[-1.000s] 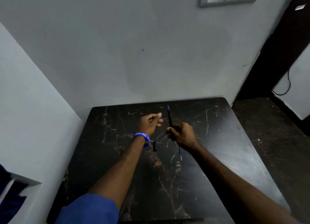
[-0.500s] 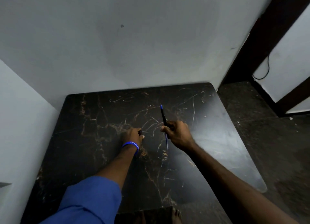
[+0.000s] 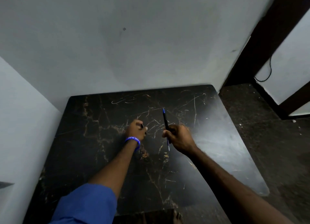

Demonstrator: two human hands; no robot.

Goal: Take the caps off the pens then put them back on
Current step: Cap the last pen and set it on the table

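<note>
Since the earlier frame, left hand has lifted the cap off the worktop. Its grip pinches the cap; right hand grips the pen upright, probably for recapping.

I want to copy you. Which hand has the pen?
The right hand holds the pen, blue end pointing away. The left hand, wearing the blue wristband, pinches something small and dark.

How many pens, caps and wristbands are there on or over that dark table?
Pens: 1, the pen held in the right hand
Caps: 1, the dark cap pinched in the left hand
Wristbands: 1, the blue wristband
Total: 3
</note>
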